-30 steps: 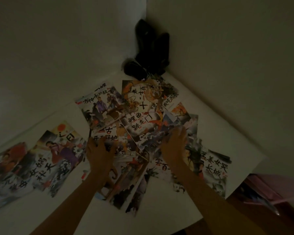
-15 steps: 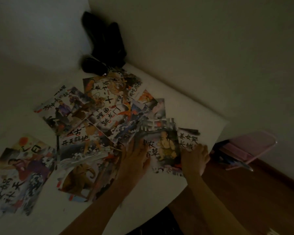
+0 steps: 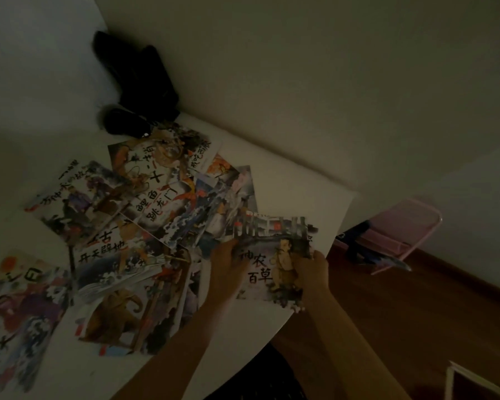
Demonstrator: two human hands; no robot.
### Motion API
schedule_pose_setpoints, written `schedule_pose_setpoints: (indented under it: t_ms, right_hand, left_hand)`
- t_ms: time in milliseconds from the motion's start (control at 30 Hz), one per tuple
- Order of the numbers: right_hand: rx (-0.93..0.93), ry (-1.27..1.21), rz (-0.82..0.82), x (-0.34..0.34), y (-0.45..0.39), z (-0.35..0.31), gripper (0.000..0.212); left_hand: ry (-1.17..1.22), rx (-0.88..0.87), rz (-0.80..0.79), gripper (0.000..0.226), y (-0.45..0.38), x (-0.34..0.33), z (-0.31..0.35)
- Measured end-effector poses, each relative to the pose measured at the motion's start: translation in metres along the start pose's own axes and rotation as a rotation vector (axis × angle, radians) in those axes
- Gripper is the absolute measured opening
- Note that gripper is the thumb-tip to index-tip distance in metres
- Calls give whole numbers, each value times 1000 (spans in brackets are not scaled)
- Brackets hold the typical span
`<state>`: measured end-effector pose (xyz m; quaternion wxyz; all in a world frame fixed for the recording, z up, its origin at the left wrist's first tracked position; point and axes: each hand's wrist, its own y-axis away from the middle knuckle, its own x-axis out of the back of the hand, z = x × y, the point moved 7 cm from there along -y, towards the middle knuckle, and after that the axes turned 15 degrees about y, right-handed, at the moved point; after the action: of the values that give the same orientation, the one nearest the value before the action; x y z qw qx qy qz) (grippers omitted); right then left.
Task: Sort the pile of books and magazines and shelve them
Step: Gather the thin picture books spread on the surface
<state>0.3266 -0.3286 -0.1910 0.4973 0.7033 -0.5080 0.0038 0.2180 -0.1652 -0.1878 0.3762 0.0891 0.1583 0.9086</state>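
Observation:
Several illustrated picture books with Chinese titles lie fanned out in a pile [image 3: 156, 215] on a white table [image 3: 295, 192] in dim light. Both hands hold one book [image 3: 272, 255], its cover showing a seated figure and dark buildings, near the table's right edge. My left hand [image 3: 228, 264] grips its left side. My right hand [image 3: 312, 269] grips its right side. Another book [image 3: 20, 313] lies apart at the far left. A book with a brown elephant [image 3: 122, 316] lies at the pile's near side.
Dark objects [image 3: 139, 90] stand in the wall corner at the table's back. A pink rack [image 3: 393, 235] holding something dark sits on the wooden floor [image 3: 401, 327] to the right. A pale-edged object [image 3: 474, 382] shows at the lower right corner.
Both hands moved right from the middle of the pile, closed on the seated-figure book and drew it up off the pile. The camera swung right, showing the floor and pink rack.

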Motion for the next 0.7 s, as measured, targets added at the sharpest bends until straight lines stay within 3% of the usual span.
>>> schedule_pose_setpoints:
  t_ms: [67,133,200,300,400,533,600,700]
  right_hand:
    - [39,-45,-11,-1,3,0,17]
    - [103,-91,-17,-5,10,-9,10]
    - [168,-82,-63,-16,16,-26,12]
    - [311,39,-134,-49,23,-72,15]
    - [575,287,-152,-94,34,-139,29]
    - [871,639,-154,-159,27,-215,45]
    - [914,882,-121,-181,10,-233,50]
    - [846,1070,-203,-203,-14,-228,63]
  left_hand:
    - [192,193,102,23,-1,11,1]
    - [194,300,71,15,0,17,2]
    - [120,269,53,12,-2,30,12]
    - [110,190,193,15,-10,70,29]
    - [118,236,449,19,-23,119,18]
    - [167,406,612,74,-47,148,-21]
    - [297,382,710,76,-47,148,-12]
    - [580,401,800,71,-51,144,-22]
